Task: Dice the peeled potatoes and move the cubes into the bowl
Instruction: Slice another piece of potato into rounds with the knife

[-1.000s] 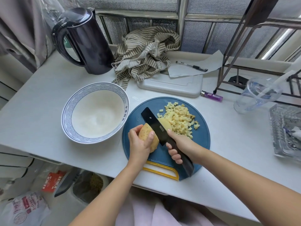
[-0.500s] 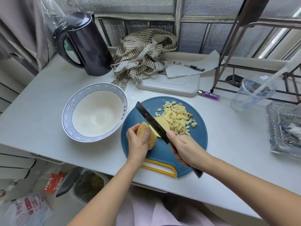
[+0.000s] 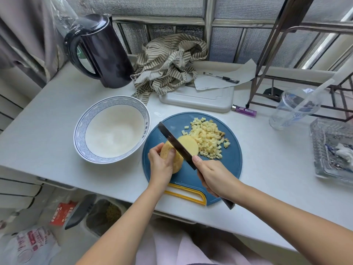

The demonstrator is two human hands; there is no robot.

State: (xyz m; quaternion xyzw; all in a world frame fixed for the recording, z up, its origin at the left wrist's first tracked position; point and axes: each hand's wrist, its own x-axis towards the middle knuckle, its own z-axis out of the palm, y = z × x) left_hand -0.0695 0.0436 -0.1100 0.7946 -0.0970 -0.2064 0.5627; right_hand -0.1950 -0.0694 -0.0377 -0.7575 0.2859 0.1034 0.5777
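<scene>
On the round blue cutting board (image 3: 225, 169) my left hand (image 3: 160, 165) grips a peeled potato piece (image 3: 172, 159) standing on edge. My right hand (image 3: 214, 176) holds a black knife (image 3: 175, 144) by the handle, its blade between the held piece and a cut slice (image 3: 189, 145) that leans to the right. A pile of several small potato cubes (image 3: 208, 138) lies on the far right part of the board. The white bowl (image 3: 95, 119) with a blue patterned rim stands empty left of the board.
A black kettle (image 3: 103, 52) stands at the back left, a striped cloth (image 3: 168, 62) and a white board (image 3: 196, 98) behind the blue board. A purple lighter (image 3: 244, 110), a plastic cup (image 3: 294, 109) and a glass tray (image 3: 332, 150) lie to the right. The table's front edge is near my arms.
The knife has gone down through the potato, and a slice has come off and tipped to the right. My left hand has kept its grip on the remaining piece.
</scene>
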